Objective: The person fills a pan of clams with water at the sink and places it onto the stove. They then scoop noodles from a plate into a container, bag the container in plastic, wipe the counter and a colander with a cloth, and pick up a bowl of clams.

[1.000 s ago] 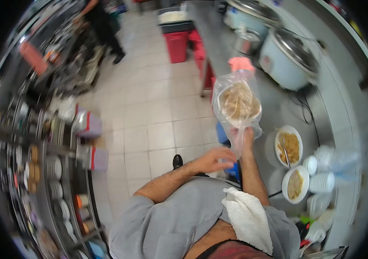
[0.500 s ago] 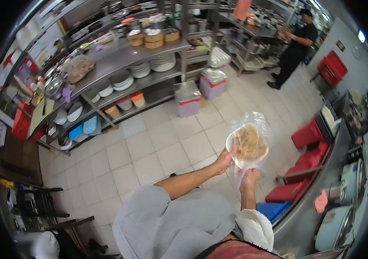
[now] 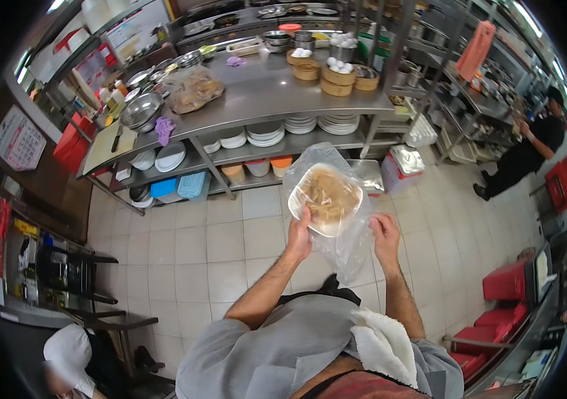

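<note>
A white tray (image 3: 295,203) of brownish food (image 3: 329,195) sits inside a clear plastic bag (image 3: 348,256), held out in front of me. My left hand (image 3: 300,238) grips the tray's near left edge, thumb on top. On the other side, my right hand (image 3: 385,233) is closed with fingers pinched at the bag's right edge. The loose end of the bag hangs down between my forearms. What lies under the tray, including most of my left fingers, is hidden.
Ahead runs a steel counter (image 3: 257,100) with bamboo steamers (image 3: 338,78), a bag of brown food (image 3: 193,92) and metal bowls (image 3: 142,112). Plates (image 3: 265,135) stack below. One person (image 3: 523,146) stands far right; another (image 3: 70,352) is at lower left. Red bins (image 3: 496,322) line the right.
My view has turned left, toward the steel counter. My right hand has moved from below the tray to the bag's right side. The left hand keeps its hold on the tray.
</note>
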Demonstrator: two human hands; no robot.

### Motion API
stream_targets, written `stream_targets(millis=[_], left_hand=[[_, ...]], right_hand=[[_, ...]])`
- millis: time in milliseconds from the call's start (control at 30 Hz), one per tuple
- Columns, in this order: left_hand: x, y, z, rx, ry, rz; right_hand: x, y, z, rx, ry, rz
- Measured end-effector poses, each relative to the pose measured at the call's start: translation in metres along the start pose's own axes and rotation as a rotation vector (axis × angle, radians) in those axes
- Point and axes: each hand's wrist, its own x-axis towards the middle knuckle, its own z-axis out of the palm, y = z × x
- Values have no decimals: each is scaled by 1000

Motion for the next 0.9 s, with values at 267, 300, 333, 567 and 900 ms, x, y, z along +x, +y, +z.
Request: stream_targets(millis=[267,300,333,567,900], left_hand=[[114,70,-47,-42,137,114],[129,75,-51,-45,142,122],[144,80,-56,-29,145,87],[238,105,-55,-4,38,-57],[339,127,-101,-251,-77,-337]], right_hand=[[115,66,26,-25,-1076,499],[149,81,27,80,-865,453],[185,93,34,183,-653,408],[335,25,163,599,-776,606],[434,59,274,824,-758,797]])
